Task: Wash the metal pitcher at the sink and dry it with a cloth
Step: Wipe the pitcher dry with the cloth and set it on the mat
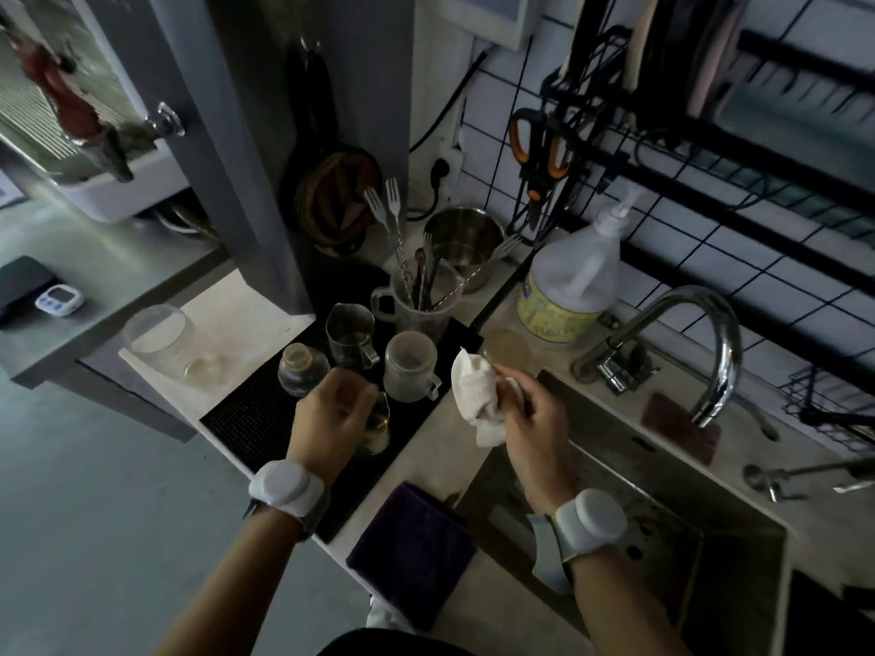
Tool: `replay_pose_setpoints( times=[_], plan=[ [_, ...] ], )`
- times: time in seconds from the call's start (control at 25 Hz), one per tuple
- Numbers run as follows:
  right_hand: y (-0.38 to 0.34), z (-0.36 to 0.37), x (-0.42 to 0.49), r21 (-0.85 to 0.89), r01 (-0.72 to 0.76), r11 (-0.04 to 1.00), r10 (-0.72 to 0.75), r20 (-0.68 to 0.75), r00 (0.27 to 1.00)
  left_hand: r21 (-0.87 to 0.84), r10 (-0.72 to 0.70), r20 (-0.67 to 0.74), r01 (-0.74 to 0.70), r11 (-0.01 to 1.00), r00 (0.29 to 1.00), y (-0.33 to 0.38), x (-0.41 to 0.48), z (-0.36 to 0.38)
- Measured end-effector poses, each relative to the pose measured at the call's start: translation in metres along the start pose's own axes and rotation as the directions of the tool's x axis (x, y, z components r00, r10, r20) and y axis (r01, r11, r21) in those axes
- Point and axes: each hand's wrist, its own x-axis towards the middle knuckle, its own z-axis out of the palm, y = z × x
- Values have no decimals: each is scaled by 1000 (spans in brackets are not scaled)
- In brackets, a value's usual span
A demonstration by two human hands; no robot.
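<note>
My left hand (331, 409) grips a small metal pitcher (377, 426) over the black drip mat (251, 419); most of the pitcher is hidden under my fingers. My right hand (528, 419) holds a crumpled white cloth (473, 390) just right of the pitcher, above the left rim of the sink (663, 513). Cloth and pitcher are apart. The chrome faucet (710, 343) arches over the sink at the right; no water is visible.
A second metal pitcher (350, 333), a frosted cup (409, 366), a small glass bottle (300, 366) and a measuring jug with utensils (416, 300) stand on the mat. A purple cloth (412, 551) lies at the counter front. A soap jug (568, 286) stands behind the sink.
</note>
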Motion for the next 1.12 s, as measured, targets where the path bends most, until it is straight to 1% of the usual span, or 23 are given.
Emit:
replay_pose_setpoints(
  times=[0.04,0.12,0.2,0.28,0.32,0.4,0.48,0.56,0.64,0.76,0.88,1.0,1.12],
  plan=[
    [-3,-2,0,7,5,1000,-5,1,1000,-57,99,35,-97,994,994,19,1,0],
    [-7,-5,1,11,21,1000,-21,2,1000,-125,269,115,-255,959,956,57,1,3],
    [-13,-11,3,21,41,999,-40,-21,999,-97,419,182,-407,908,890,91,3,10],
    [-17,-16,5,26,54,998,-53,-37,998,-24,505,226,-513,858,833,116,6,19],
    [-18,-19,7,33,64,997,-63,-39,997,-15,525,238,-538,843,817,124,9,23],
    [-21,-21,9,58,72,996,-70,-44,997,-34,544,256,-555,831,799,132,12,30],
    [-25,-30,13,52,113,992,-108,-78,991,-47,563,270,-573,818,781,142,19,38],
    [-28,-35,19,29,144,989,-141,-88,986,-55,553,240,-557,829,798,149,27,43],
    [-33,-43,23,13,190,982,-188,-82,979,-104,539,231,-530,841,810,159,34,46],
    [-45,-51,32,-8,222,975,-222,-88,971,-153,577,258,-557,816,775,175,49,50],
    [-59,-63,46,-21,275,961,-275,-114,955,-210,603,225,-566,797,765,193,67,53],
    [-75,-71,61,-23,295,955,-296,-80,952,-251,582,225,-531,809,781,206,85,58],
    [-90,-77,81,-30,311,950,-312,-126,942,-313,524,190,-455,834,830,221,103,66]
  ],
)
